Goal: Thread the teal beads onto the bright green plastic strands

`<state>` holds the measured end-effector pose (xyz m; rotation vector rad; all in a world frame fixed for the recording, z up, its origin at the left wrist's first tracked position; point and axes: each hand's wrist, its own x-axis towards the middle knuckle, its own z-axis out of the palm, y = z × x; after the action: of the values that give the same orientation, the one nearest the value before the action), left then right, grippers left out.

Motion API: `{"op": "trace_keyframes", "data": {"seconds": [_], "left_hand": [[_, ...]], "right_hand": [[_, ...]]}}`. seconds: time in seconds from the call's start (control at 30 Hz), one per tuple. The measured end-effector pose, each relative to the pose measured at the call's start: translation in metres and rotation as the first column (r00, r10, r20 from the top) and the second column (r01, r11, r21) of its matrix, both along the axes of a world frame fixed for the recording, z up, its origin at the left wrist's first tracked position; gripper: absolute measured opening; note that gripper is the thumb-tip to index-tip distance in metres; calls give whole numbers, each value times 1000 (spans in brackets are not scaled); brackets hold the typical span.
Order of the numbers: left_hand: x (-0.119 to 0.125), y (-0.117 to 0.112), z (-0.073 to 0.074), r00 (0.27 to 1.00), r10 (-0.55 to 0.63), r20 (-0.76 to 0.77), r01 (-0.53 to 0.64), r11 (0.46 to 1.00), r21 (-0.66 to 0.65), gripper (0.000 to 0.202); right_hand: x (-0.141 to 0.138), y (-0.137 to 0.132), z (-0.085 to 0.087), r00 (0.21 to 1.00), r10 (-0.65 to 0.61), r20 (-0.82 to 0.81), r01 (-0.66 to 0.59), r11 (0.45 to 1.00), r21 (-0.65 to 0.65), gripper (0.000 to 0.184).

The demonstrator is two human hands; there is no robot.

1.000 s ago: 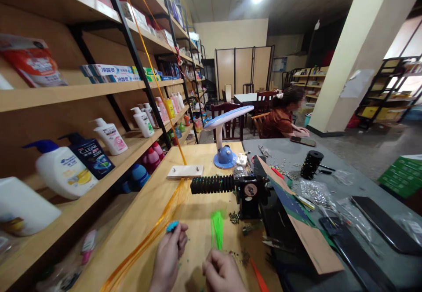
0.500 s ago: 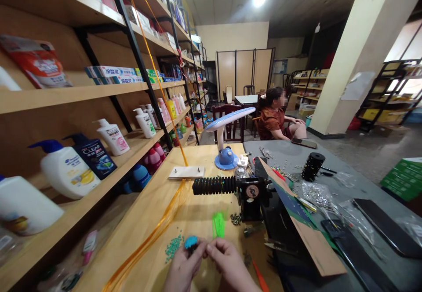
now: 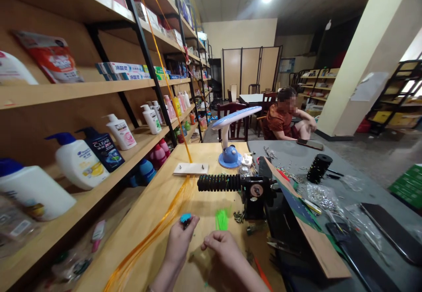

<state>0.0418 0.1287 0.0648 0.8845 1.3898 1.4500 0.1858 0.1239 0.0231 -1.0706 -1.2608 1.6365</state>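
Note:
My left hand is closed around a small bright-blue piece with something dark beneath it; what kind of thing it is I cannot make out. To its right, my right hand hovers low over the wooden table with thumb and forefinger pinched together. Whatever they may hold is too small to see. Just beyond the right hand lies a bundle of bright green strands. Long orange threads run along the table left of my left hand.
A black ribbed roller on a stand stands ahead, with a blue desk lamp behind. Right are a cardboard strip, pliers and bags of metal bits. Shelves with bottles line the left. A person sits beyond.
My hands have come apart; the left, with the blue piece, moved left and farther away. The turquoise beads are now covered by it. The seated person raised an arm. The view shifted slightly.

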Motion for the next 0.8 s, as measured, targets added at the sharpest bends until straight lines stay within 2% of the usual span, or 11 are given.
{"op": "trace_keyframes", "data": {"seconds": [0.33,0.53,0.7,0.8], "left_hand": [[-2,8,-5,999,-5,52,6,1000,-19,64],[-5,9,-12,997,-48,53,49,998,-34,66],[-5,-3,-13,986,-164,25,165,984,-61,61],[-4,-16,-8,977,-213,-29,212,976,-53,53]], "right_hand": [[1,-3,-8,999,-21,39,21,1000,-19,51],[3,-8,-9,997,-31,65,32,999,-15,46],[8,-12,4,997,-44,68,42,999,28,44],[7,-14,16,998,-36,-57,36,999,-7,62]]}}
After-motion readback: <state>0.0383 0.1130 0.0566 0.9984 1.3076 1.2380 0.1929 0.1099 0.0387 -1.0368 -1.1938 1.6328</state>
